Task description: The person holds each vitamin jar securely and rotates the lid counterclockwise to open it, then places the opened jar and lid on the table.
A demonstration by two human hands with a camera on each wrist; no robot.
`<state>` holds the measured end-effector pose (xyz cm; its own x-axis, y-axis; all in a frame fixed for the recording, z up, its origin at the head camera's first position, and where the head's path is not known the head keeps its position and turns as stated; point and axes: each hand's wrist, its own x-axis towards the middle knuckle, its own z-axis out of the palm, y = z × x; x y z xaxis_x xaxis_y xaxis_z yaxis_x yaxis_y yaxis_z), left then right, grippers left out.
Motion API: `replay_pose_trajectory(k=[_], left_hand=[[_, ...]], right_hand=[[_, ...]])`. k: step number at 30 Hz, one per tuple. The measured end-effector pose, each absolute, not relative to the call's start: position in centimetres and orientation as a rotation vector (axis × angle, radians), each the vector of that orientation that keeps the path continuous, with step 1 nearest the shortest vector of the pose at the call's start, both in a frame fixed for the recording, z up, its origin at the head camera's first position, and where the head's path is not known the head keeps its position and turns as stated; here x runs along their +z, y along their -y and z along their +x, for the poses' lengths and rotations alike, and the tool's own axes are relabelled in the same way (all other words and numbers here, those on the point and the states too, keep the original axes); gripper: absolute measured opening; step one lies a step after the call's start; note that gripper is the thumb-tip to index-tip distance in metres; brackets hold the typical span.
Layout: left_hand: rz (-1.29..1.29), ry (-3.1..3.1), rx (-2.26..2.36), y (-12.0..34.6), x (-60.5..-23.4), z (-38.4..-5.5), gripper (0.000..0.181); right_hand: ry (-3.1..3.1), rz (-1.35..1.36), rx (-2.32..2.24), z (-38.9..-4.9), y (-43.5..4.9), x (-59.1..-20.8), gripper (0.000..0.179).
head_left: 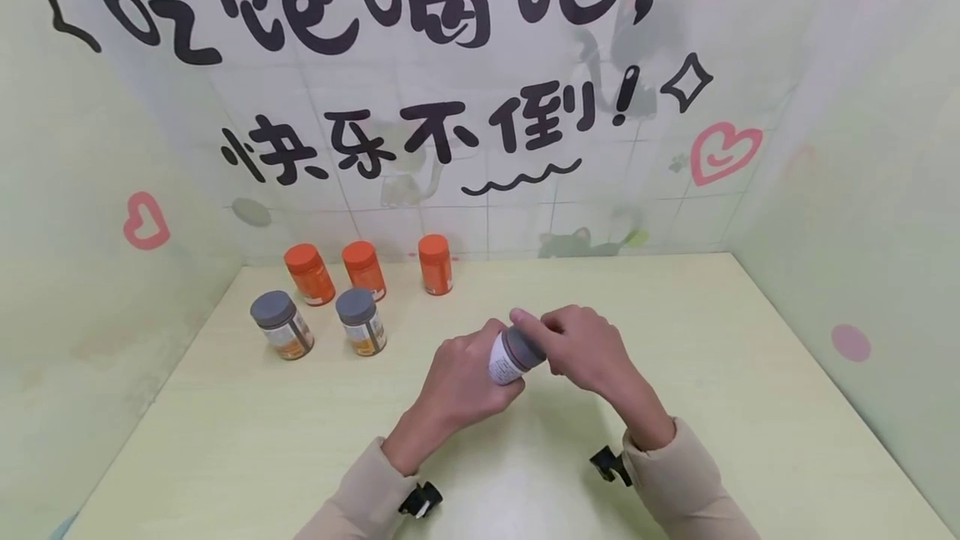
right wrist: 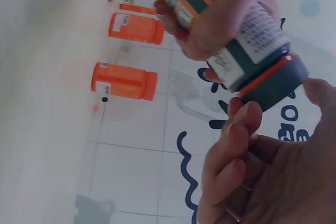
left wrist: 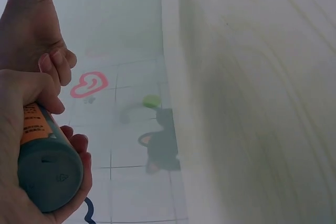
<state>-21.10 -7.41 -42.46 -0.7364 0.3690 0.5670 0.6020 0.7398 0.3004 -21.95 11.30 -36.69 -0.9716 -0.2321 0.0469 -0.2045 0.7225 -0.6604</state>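
Observation:
My left hand [head_left: 465, 382] grips the body of a supplement bottle [head_left: 504, 363] with a white and orange label. The bottle is tilted above the table, its dark grey cap [head_left: 522, 348] toward my right hand [head_left: 592, 348]. In the right wrist view, the thumb and fingers of that hand meet opposite sides of the cap [right wrist: 278, 83]; an orange-red line shows at the cap's lower edge. The left wrist view shows the bottle's round base [left wrist: 51, 174] inside the curled left fingers. Part of the label is hidden by the left hand.
Two grey-capped bottles, one at the left [head_left: 282, 326] and one beside it [head_left: 362, 323], stand upright. Behind are three orange bottles: left [head_left: 309, 275], middle [head_left: 365, 272] and right [head_left: 435, 266]. Printed walls enclose the pale table [head_left: 225, 448] at the back and sides.

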Motion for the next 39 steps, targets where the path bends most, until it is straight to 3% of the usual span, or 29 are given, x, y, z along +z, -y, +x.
replay_pose_trajectory(k=[4,13,18,26,32,39], left_hand=[[-0.741,2.478,-0.649,7.3,-42.4,-21.0,0.044],[-0.759,2.476,-0.643,7.1,-42.3,-21.1,0.042],[-0.776,2.482,-0.63,7.1,-42.2,-21.0,0.04],[-0.753,2.495,-0.635,7.2,-42.3,-20.9,0.041],[-0.765,2.472,-0.64,7.4,-42.2,-21.1,0.041],[-0.766,2.473,-0.643,7.5,-42.1,-21.2,0.042]], right_hand=[[-2.824,-0.376,-1.03,-21.8,-11.7,-36.1,0.058],[-2.58,-0.659,-1.167,-22.2,-13.1,-35.6,0.026],[-2.488,-0.732,-1.182,-22.3,-13.6,-35.6,0.033],[-2.571,-0.518,-1.179,-22.2,-12.8,-35.8,0.042],[-2.535,-0.669,-1.215,-22.3,-12.9,-36.0,0.029],[-2.558,-0.73,-1.171,-22.1,-13.3,-35.5,0.044]])
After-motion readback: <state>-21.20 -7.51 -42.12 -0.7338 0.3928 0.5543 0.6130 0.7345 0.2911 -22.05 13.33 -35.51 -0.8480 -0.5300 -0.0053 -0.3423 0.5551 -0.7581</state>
